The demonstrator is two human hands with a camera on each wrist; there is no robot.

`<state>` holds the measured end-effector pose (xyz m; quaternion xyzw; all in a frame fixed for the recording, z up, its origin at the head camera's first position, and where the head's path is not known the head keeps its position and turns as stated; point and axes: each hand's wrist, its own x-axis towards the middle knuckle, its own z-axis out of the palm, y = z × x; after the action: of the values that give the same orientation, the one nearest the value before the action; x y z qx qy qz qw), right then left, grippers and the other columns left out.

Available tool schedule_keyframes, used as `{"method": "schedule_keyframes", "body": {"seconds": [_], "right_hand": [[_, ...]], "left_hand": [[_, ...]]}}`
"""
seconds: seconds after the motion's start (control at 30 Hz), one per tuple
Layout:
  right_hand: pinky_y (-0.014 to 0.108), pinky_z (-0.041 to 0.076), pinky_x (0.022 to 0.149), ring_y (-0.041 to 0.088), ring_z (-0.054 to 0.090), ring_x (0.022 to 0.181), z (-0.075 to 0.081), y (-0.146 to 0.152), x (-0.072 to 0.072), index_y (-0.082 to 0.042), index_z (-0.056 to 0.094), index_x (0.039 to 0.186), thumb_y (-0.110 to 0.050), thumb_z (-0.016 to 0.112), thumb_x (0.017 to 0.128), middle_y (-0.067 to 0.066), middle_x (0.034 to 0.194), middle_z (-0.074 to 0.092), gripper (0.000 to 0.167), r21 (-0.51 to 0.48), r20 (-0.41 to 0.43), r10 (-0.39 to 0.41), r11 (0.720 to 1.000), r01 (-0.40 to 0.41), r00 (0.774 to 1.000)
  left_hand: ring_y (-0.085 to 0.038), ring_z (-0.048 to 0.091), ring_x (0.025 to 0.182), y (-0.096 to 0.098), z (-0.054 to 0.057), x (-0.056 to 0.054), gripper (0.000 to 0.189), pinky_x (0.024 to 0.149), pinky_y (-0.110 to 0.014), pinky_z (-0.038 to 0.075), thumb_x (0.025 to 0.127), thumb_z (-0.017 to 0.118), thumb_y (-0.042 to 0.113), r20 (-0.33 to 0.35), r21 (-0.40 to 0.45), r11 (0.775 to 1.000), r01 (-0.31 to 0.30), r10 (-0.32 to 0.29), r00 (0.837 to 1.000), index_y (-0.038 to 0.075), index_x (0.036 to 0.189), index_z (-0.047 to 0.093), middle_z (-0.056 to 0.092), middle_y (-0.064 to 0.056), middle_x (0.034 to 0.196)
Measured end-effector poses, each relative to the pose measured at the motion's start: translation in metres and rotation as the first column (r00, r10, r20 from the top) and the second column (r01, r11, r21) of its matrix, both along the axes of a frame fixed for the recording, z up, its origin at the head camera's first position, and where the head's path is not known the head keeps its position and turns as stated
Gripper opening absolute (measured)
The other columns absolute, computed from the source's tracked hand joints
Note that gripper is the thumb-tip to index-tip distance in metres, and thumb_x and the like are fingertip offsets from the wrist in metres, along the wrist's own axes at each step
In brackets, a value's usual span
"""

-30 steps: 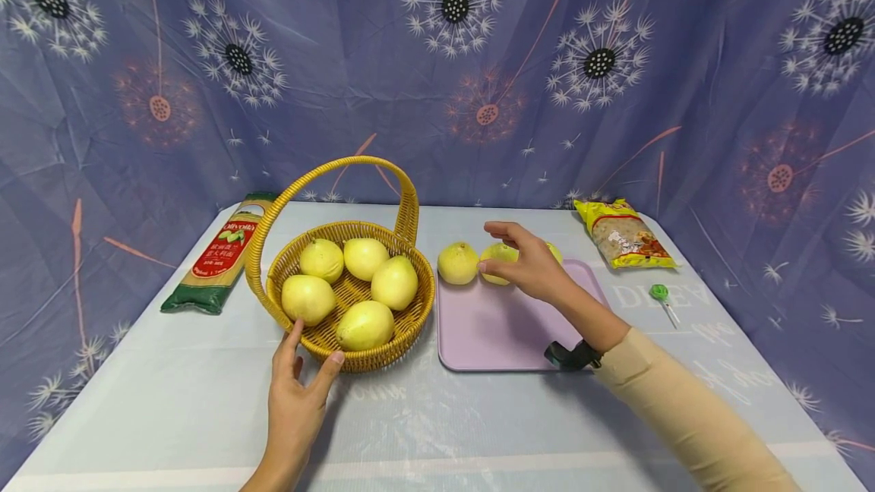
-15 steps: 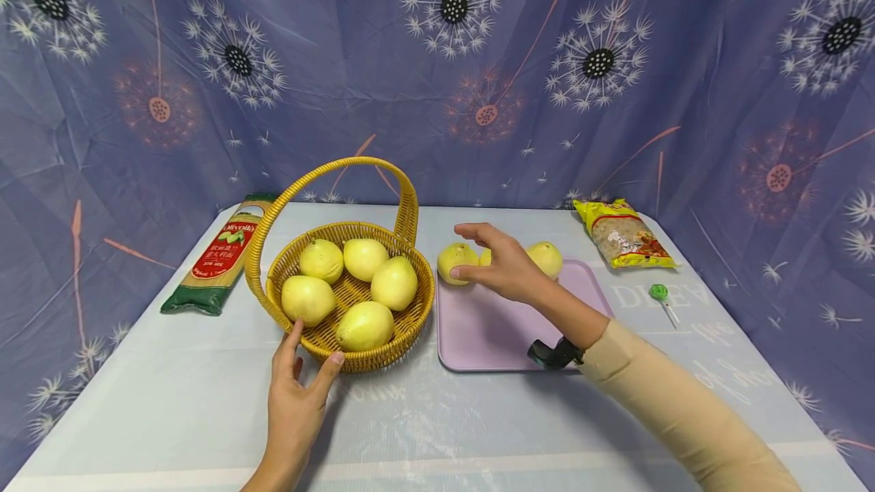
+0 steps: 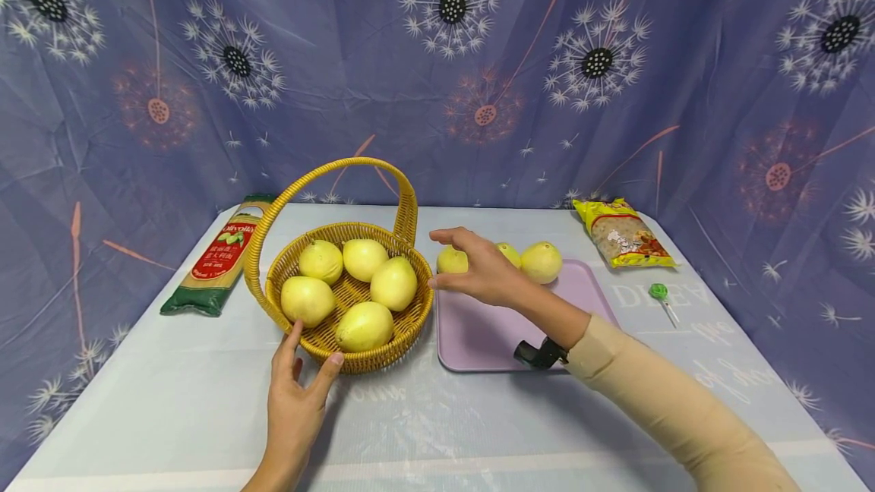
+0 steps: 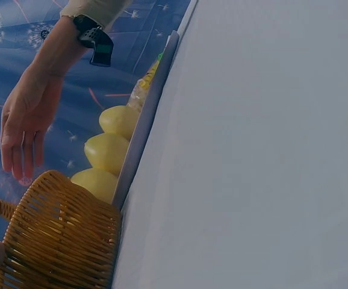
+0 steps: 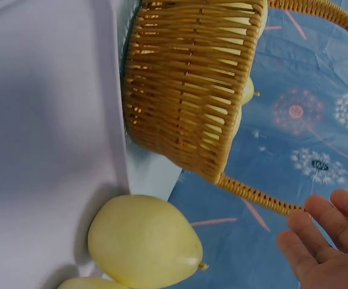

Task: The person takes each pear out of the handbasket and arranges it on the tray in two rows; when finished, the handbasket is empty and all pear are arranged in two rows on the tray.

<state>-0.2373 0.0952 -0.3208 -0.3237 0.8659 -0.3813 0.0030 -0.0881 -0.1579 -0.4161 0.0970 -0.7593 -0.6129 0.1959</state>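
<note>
The basket (image 3: 393, 354) lay just left of the right hand (image 3: 478, 268), wide-fingered and empty, while the spread left hand (image 3: 297, 403) touched its near rim.

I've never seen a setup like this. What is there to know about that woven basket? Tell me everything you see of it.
The basket is round, open-topped and golden-brown, woven in what looks like wicker or rattan, with one tall arched handle. It stands upright on the pale table, beside the purple tray. Five yellow fruits lie inside, bare weave showing between them. The left hand touches its near rim.
</note>
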Motion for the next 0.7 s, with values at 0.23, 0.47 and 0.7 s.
{"method": "schedule_keyframes", "body": {"seconds": [0.23,0.47,0.7], "right_hand": [[0.046,0.040,0.108,0.022,0.045,0.131,0.003,-0.010,0.003,-0.015,0.046,0.138,-0.038,0.076,0.078,0.001,0.140,0.050,0.071,0.031,-0.007,0.029,0.999,-0.029,1.000],[0.044,0.038,0.110,0.019,0.042,0.134,0.005,-0.018,0.005,-0.018,0.046,0.139,-0.037,0.076,0.079,0.000,0.141,0.049,0.070,0.054,-0.015,0.058,0.997,-0.057,0.998],[0.042,0.040,0.109,0.020,0.045,0.130,0.004,-0.026,0.008,-0.015,0.046,0.139,-0.035,0.076,0.078,0.000,0.140,0.050,0.070,0.069,-0.036,0.092,0.994,-0.090,0.995]], "left_hand": [[-0.030,0.016,0.144,0.000,0.001,0.000,0.078,0.115,-0.057,0.021,0.085,0.071,0.016,0.020,-0.012,1.000,-0.009,0.009,1.000,0.014,0.149,0.028,0.021,-0.014,0.154],[-0.031,0.016,0.144,0.000,0.000,-0.001,0.078,0.115,-0.057,0.020,0.085,0.071,0.016,0.021,-0.013,1.000,-0.004,0.004,1.000,0.013,0.149,0.027,0.021,-0.015,0.154],[-0.031,0.015,0.145,-0.001,0.000,0.000,0.078,0.116,-0.057,0.020,0.085,0.070,0.016,0.030,-0.008,1.000,-0.001,0.001,1.000,0.013,0.150,0.026,0.020,-0.015,0.154]]}}
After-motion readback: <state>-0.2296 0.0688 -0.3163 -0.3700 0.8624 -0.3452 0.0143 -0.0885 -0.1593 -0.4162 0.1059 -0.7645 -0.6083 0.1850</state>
